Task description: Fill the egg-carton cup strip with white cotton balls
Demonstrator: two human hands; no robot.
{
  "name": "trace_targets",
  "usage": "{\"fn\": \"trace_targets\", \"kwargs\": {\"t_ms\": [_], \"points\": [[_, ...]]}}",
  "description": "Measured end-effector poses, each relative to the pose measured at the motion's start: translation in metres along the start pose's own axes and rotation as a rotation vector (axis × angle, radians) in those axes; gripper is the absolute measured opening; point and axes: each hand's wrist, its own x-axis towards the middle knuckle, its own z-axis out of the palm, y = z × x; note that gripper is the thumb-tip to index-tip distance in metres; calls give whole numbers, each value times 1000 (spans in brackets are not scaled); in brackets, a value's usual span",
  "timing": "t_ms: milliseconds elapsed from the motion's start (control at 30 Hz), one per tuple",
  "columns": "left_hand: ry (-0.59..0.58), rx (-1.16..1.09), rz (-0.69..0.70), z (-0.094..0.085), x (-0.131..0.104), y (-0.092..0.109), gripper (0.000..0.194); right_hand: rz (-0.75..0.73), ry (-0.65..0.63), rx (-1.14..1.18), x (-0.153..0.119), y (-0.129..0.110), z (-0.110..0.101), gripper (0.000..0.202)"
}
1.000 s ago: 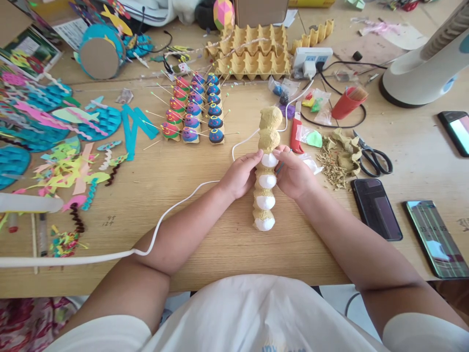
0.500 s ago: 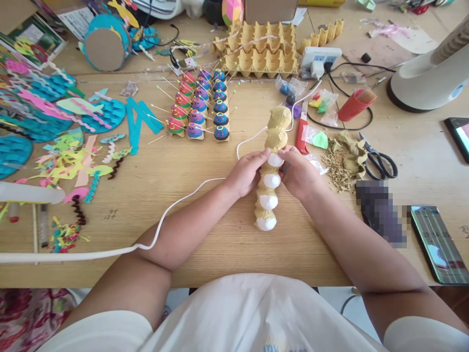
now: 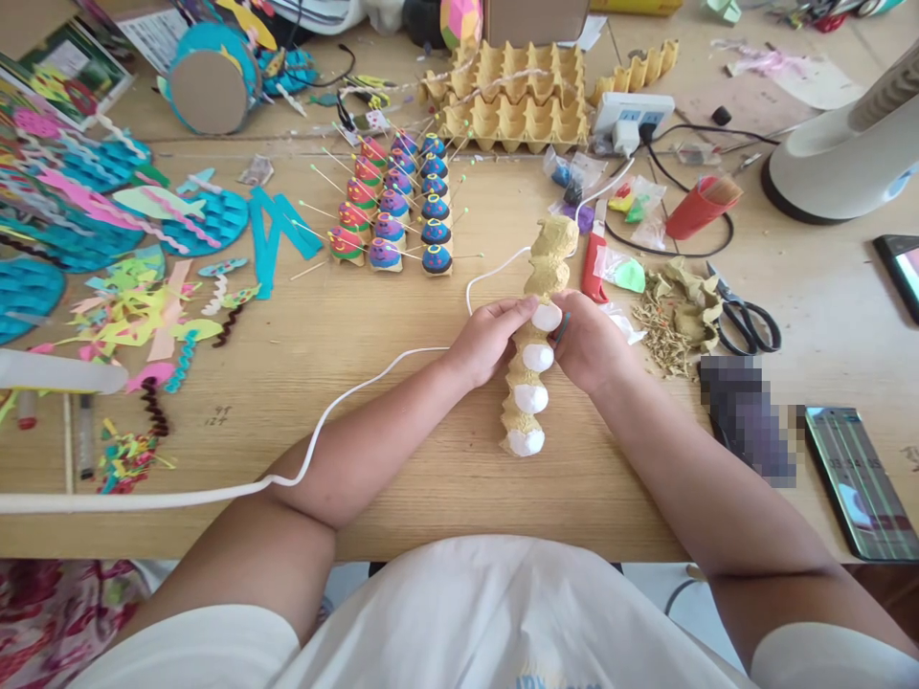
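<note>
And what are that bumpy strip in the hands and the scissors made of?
Bumpy strip: probably paper pulp, given its matte, rough grain. Its white patches: smoother, perhaps clay or paint. Scissors: smooth black handles suggest plastic; grey blades, probably metal.

Head view, forward and down

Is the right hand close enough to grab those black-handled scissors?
Probably yes. The scissors lie on that side, handles uncovered. Low torn scraps sit between them and the right hand, but look easy to reach over. The hand would just have to leave the egg-carton strip first.
</note>
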Motion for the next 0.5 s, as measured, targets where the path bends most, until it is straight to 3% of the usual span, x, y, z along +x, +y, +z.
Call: {"fn": "trace_targets", "kwargs": {"t_ms": [233, 500], "points": [[-12, -4, 28, 1, 0, 0, 37, -22, 33, -12, 2, 3, -1, 45], [38, -43, -41, 2, 0, 6, 37, -70, -47, 5, 3, 3, -4, 54]]}}
